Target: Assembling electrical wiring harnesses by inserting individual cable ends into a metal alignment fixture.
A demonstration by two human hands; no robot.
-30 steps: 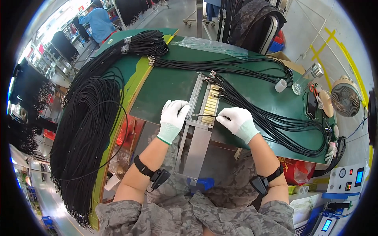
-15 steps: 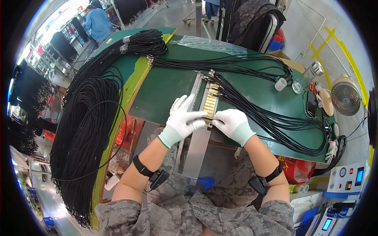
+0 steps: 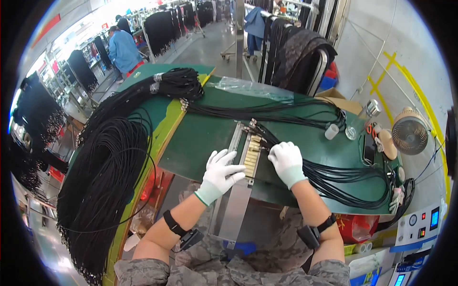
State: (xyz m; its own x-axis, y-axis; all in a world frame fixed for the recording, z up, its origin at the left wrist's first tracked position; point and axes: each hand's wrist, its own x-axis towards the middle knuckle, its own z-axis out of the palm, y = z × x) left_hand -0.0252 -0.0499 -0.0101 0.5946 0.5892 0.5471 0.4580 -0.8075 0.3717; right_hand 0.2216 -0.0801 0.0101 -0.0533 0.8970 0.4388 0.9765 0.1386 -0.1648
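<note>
While the left hand (image 3: 219, 174) hangs by the lower part of the row of yellow blocks (image 3: 250, 162), its grip is spread and nothing shows in it; whether its fingertips touch the blocks cannot be told. The right hand (image 3: 287, 159), right of centre, has its fingers curled over the black cables (image 3: 324, 178), and whether its grip pinches one is hidden. Those cables run from the upper end of the metal rack (image 3: 235, 143), mid-frame, down to a bend at the right of the bench (image 3: 186, 148).

Good handling here probably means taking one cable at a time, keeping it straight across the blocks without crossing its neighbours, and pressing with flat fingertips rather than tugging, so that the rack and the cables alongside stay put. A light left hand could steady the near end.

By count, there are two white-gloved hands, one rack, one tied bundle (image 3: 179, 83) at the upper left, one loose heap (image 3: 105, 176) at the left, one fan (image 3: 410, 133), one white cup (image 3: 331, 131) and one glass bottle (image 3: 353, 131) at the right. The yellow blocks number several, too small to count surely; the cables overlap too much to count.
</note>
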